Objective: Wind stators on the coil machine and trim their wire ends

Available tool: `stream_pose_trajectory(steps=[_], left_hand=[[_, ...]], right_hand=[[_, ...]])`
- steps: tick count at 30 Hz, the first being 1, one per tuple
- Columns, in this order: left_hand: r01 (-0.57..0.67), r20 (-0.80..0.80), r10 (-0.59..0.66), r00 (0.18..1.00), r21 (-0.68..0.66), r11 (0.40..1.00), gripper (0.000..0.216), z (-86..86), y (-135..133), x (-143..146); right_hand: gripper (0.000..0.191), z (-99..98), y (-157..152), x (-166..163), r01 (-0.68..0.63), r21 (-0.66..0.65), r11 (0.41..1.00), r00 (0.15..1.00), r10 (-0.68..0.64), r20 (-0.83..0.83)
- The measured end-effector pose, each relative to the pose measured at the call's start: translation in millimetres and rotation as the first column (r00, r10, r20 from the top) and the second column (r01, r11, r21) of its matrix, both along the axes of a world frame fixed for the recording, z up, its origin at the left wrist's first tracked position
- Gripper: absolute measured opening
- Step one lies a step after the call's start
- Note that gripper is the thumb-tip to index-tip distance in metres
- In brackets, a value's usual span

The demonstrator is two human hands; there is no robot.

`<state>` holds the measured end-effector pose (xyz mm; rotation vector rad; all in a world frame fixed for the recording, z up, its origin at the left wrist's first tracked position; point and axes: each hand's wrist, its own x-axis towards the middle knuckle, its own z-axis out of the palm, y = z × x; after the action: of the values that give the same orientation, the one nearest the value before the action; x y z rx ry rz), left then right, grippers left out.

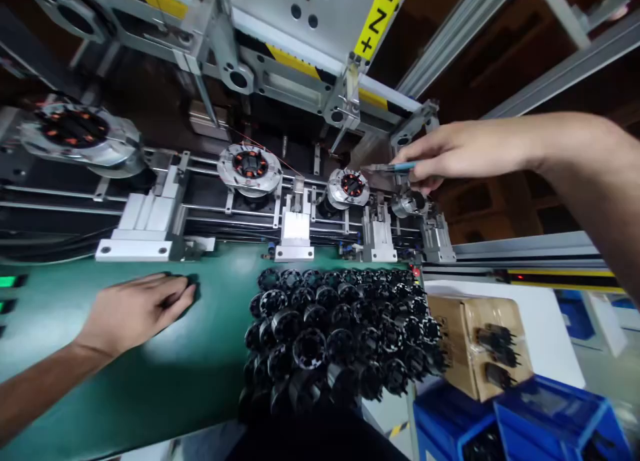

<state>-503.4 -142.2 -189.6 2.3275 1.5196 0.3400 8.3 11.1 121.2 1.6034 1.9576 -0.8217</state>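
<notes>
My right hand (445,153) reaches in from the right over the winding machine, its fingers closed around small blue-handled snips (395,168). Their metal tip points left, close to a round stator (349,186) with orange copper windings in a silver holder. Below my right hand sits another silver holder (407,203), partly hidden by the fingers. Down at the left, my left hand (135,308) rests on the green mat (165,388), fingers curled in and nothing visible in them.
Two more wound stators sit in holders at the middle (250,164) and the left (75,128). Several rows of black stator cores (340,334) stand before me. A cardboard piece (493,354) with black parts and blue bins (560,414) lie at right. Machine arms overhang.
</notes>
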Motion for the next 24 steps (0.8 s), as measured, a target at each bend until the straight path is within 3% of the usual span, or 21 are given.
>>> stream_pose_trajectory(steps=[3,7,17,24], left_hand=[[0.001,0.015,-0.001,1.0,-0.01,1.0,0.06,-2.7,0.2,-3.1],[-0.045,0.016,0.045,0.999,-0.018,0.999,0.06,-3.6,0.4,-5.7],[-0.094,0.023,0.096,0.995,-0.077,0.993,0.062,9.6,-1.3,7.2],[-0.067,0.073,0.07,0.995,-0.044,0.997,0.061,5.1,0.9,3.9]], right_hand=[[0.033,-14.1,28.0,-4.8,0.004,-0.111,0.994,0.999,0.0,0.038],[0.042,-24.3,42.4,-8.1,0.028,-0.177,0.984,0.999,-0.021,0.044],[0.037,-36.5,49.9,-17.9,0.115,-0.184,0.976,0.99,-0.097,0.103],[0.035,-35.4,49.7,-26.4,0.138,-0.161,0.977,0.986,-0.119,0.119]])
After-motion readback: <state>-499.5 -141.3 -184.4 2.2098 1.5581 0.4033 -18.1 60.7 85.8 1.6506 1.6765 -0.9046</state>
